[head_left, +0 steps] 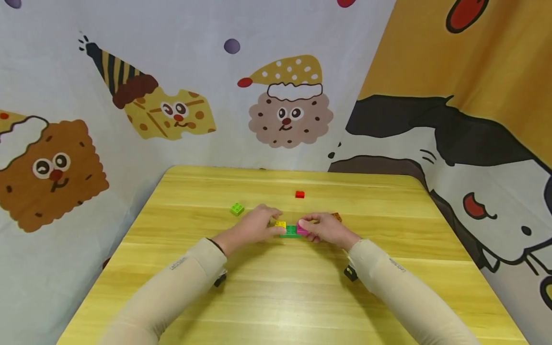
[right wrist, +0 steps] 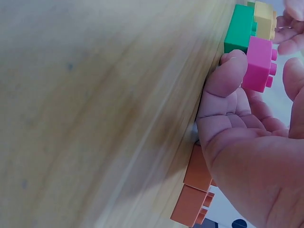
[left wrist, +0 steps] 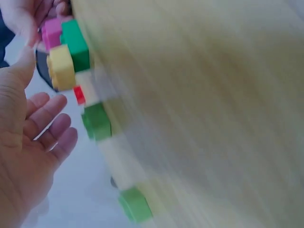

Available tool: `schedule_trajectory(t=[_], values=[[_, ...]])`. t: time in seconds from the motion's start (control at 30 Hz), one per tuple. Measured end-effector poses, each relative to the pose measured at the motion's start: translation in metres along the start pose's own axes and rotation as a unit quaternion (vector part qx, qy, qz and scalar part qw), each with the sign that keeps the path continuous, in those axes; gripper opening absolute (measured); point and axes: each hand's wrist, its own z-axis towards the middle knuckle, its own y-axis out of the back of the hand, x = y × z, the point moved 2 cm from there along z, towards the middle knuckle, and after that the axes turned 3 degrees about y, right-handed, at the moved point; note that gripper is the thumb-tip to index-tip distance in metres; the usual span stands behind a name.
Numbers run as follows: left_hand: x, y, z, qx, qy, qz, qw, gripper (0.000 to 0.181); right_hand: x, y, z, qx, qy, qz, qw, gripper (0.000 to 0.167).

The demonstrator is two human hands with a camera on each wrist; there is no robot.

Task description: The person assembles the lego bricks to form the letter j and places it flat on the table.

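Observation:
A long green brick (head_left: pixel 291 231) lies on the table with a yellow brick (head_left: pixel 281 224) on its left end and a magenta brick (head_left: pixel 300 231) on its right end. My right hand (head_left: pixel 327 228) holds the magenta brick; in the right wrist view its fingers curl about the brick (right wrist: pixel 259 64), close against the green brick (right wrist: pixel 239 28). Beside the yellow brick is my left hand (head_left: pixel 256 225), its thumb near the brick's front. In the left wrist view its fingers (left wrist: pixel 50 118) are spread, with a space between them and the yellow brick (left wrist: pixel 61 69).
Farther back lies a small red brick (head_left: pixel 299 194), and to the left a lime green brick (head_left: pixel 237 209). Two orange-brown bricks (right wrist: pixel 192 204) sit by my right hand, partly hidden in the head view. A patterned curtain (head_left: pixel 207 158) hangs behind the wooden table (head_left: pixel 284 297).

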Motion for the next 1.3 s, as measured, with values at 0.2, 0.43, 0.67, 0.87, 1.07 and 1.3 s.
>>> schedule_trajectory(t=[0.2, 0.43, 0.67, 0.87, 1.07, 1.3], values=[[0.03, 0.025, -0.016, -0.053, 0.032, 0.014, 0.998, 0.054, -0.002, 0.0, -0.003, 0.009, 0.003, -0.003, 1.0, 0.061], [0.063, 0.044, -0.029, -0.103, 0.058, 0.091, 0.9887, 0.053, -0.001, 0.003, -0.007, 0.011, 0.013, 0.004, 0.9998, 0.065], [0.063, 0.031, -0.03, -0.085, 0.024, 0.138, 0.9865, 0.056, -0.001, 0.002, -0.008, 0.004, 0.011, 0.009, 0.9999, 0.057], [0.052, 0.014, -0.019, -0.073, -0.012, 0.175, 0.9817, 0.058, 0.0, 0.0, -0.01, 0.0, 0.012, 0.025, 0.9996, 0.054], [0.047, 0.003, -0.01, -0.061, -0.011, 0.178, 0.982, 0.056, -0.002, -0.001, -0.01, -0.005, 0.011, 0.042, 0.9991, 0.054], [0.043, -0.003, -0.003, -0.062, -0.013, 0.175, 0.9826, 0.051, -0.003, 0.001, -0.011, -0.011, 0.01, 0.059, 0.9981, 0.053]])
